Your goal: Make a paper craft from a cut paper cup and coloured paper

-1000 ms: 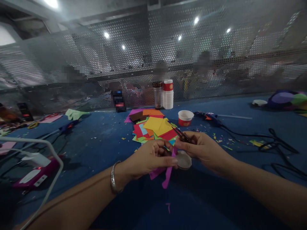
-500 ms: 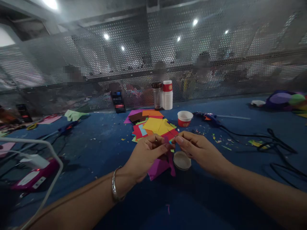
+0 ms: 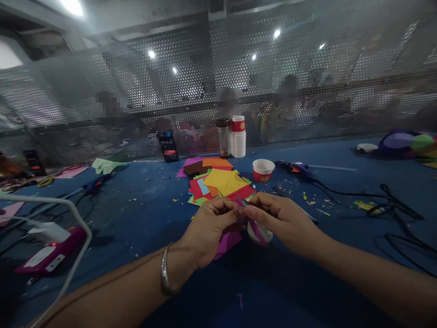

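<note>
My left hand [image 3: 213, 225], with a silver bangle on its wrist, pinches a narrow purple paper strip [image 3: 257, 231]. Close beside it, fingertips nearly touching, my right hand [image 3: 280, 216] is closed at the strip's upper end; a thin dark tool seems to be between its fingers, mostly hidden. The strip hangs down over a small round whitish dish [image 3: 251, 236]. A purple sheet [image 3: 227, 244] lies below my left hand. Behind the hands is a pile of coloured paper [image 3: 218, 180], yellow on top.
A red and white paper cup [image 3: 263, 170] stands right of the pile; a glass bottle [image 3: 224, 141] and stacked cups [image 3: 238, 139] stand behind. Glue guns and black cables [image 3: 351, 192] lie right, with paper scraps. At left are a pink power strip [image 3: 51, 255] and white cable. People sit beyond the mesh screen.
My right hand has moved slightly left and down, closer to my left hand. The purple strip now slants to the right across the dish, where it hung straighter before.
</note>
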### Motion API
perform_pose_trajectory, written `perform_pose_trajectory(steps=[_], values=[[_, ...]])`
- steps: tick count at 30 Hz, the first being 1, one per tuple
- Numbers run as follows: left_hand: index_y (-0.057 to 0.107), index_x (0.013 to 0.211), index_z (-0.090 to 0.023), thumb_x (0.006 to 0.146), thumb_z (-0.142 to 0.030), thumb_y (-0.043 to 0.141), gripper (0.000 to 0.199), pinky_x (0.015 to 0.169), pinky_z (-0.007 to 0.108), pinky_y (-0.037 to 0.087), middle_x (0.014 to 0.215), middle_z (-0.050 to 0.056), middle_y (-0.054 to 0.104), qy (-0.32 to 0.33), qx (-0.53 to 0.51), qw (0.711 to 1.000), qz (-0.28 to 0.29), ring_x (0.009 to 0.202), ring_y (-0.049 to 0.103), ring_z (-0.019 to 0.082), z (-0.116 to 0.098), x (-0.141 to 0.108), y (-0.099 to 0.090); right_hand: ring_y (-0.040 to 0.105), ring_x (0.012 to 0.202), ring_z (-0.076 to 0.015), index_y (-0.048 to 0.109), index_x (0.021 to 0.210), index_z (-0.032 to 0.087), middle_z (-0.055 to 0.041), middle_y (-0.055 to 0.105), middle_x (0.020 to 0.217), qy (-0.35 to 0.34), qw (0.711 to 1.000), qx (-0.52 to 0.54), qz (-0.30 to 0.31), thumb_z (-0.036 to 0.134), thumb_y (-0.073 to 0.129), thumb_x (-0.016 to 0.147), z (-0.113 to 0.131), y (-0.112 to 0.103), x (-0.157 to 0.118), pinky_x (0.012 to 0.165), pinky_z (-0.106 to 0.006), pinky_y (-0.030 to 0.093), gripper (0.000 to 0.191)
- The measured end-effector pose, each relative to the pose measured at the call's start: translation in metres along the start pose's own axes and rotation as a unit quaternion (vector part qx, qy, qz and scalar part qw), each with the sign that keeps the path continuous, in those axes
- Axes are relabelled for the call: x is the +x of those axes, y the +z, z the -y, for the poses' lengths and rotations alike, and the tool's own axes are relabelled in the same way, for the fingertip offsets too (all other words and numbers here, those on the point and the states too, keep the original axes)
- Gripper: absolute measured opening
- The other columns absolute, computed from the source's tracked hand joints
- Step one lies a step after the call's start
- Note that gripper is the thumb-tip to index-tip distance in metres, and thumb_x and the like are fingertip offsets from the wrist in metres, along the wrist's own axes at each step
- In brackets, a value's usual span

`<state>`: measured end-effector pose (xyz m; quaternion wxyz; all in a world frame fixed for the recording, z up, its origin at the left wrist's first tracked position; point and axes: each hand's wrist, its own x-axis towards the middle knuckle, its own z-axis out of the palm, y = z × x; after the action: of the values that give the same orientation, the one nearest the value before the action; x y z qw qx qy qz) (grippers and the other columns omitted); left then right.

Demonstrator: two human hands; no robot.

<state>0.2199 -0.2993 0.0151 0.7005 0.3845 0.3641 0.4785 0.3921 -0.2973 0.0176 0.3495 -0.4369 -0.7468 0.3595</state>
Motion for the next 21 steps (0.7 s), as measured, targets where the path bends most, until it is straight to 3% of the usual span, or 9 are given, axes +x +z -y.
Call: perform_pose_trajectory(steps=[21], values=[[0.064, 0.062, -0.013, 0.049, -0.032, 0.094, 0.038, 0.061, 0.018, 0.045, 0.064, -0.002, 0.065, 0.009, 0.027, 1.0, 0.01, 0.061, 0.057, 0.007, 0.0046, 0.0001, -0.0011, 0.041, 0.056, -0.0114, 0.054, 0.066, 0.02, 0.004, 0.045, 0.059, -0.038, 0.999, -0.019, -0.001, 0.051, 0.048, 0.092, 0.0004, -0.002, 0.0016, 0.05, -0.023, 0.032, 0.04]])
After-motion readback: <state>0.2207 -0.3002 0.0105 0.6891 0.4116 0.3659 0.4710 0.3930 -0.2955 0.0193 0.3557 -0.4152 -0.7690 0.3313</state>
